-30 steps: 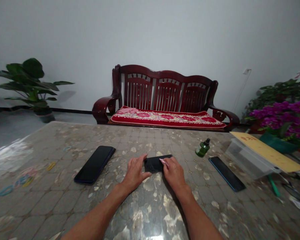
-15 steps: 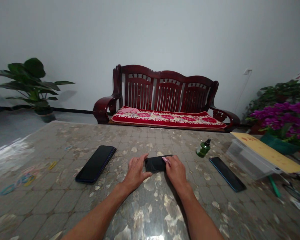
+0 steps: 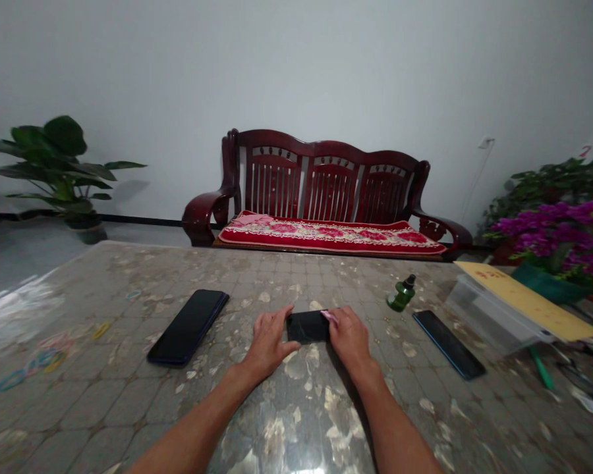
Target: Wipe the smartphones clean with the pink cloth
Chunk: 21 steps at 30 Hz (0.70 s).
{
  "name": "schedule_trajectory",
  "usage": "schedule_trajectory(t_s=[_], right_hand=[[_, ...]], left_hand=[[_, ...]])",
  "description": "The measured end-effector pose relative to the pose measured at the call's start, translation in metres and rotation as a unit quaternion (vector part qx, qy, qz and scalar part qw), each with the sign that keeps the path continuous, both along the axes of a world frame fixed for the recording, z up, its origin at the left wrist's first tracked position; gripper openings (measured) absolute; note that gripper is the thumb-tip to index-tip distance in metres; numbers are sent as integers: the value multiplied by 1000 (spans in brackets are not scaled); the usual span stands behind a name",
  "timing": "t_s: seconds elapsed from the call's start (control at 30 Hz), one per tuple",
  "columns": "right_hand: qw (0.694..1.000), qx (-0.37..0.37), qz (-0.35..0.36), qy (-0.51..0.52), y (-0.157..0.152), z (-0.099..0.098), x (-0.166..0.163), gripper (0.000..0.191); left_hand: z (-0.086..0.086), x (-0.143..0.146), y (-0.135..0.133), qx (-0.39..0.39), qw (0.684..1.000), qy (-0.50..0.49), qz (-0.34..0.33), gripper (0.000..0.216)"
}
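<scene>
A black phone (image 3: 307,326) lies flat on the marbled table (image 3: 128,408) in front of me. My left hand (image 3: 269,340) steadies its left end, thumb at the near edge and fingers along the far edge. My right hand (image 3: 350,339) lies over the phone's right part with its fingers closed on a small pink cloth (image 3: 329,316), which is pressed onto the screen. The phone's right end is hidden under that hand.
A second black phone (image 3: 188,326) lies to the left, a third phone (image 3: 449,343) to the right, beside a green bottle (image 3: 402,294). A clear plastic box (image 3: 489,315) with a yellow envelope sits far right. Coloured rubber bands (image 3: 39,361) lie at the left. A wooden bench (image 3: 326,197) stands behind.
My right hand has slid a little further over the phone's right end, with the pink cloth under its fingers. My left hand has kept its hold.
</scene>
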State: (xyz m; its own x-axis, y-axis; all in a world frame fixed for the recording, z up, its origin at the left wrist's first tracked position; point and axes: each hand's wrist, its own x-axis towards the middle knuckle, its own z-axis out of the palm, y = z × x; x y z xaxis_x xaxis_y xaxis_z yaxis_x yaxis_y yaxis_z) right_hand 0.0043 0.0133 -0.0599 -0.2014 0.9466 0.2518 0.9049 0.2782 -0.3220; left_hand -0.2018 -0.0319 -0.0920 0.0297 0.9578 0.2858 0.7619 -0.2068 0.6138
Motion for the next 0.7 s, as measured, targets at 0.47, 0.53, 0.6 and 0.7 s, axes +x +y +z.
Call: schedule_trajectory(t_s=[0.47, 0.53, 0.6, 0.7], right_hand=[[998, -34, 46, 8, -5, 5, -14, 27], [999, -33, -6, -4, 4, 8, -5, 26], [998, -34, -43, -22, 11, 9, 3, 26], [996, -41, -59, -47, 15, 10, 1, 25]], left_hand=[[5, 2, -1, -11, 1000, 11, 7, 74], [6, 2, -1, -13, 1000, 14, 14, 73], [6, 3, 0, -13, 1000, 17, 19, 73], [5, 3, 0, -14, 1000, 14, 22, 73]])
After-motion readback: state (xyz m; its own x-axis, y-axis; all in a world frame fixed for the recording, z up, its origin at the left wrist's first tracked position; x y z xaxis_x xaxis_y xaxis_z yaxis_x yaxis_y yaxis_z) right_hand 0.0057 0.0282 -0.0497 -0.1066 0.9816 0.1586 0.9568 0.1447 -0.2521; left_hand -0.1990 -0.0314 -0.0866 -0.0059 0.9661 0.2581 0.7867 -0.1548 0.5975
